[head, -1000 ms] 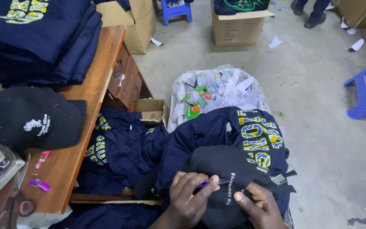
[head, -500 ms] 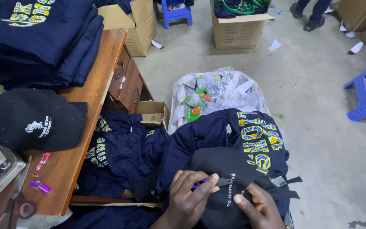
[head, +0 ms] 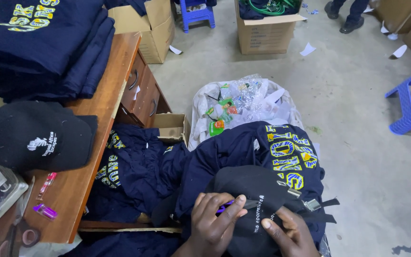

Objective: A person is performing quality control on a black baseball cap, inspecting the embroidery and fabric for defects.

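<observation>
I see the left hand (head: pixel 213 222) pinching a small purple tool (head: pixel 224 207) against the black cap (head: pixel 258 190), which lies on the navy shirts (head: pixel 243 152) low in the middle of the view. The right hand (head: pixel 288 234) lies flat on the cap with fingers spread, gripping nothing I can make out. Another black cap (head: pixel 34 138) sits on the wooden desk (head: pixel 96 123) at left, and a bag of rubbish (head: pixel 243 104) is on the floor beyond.
</observation>
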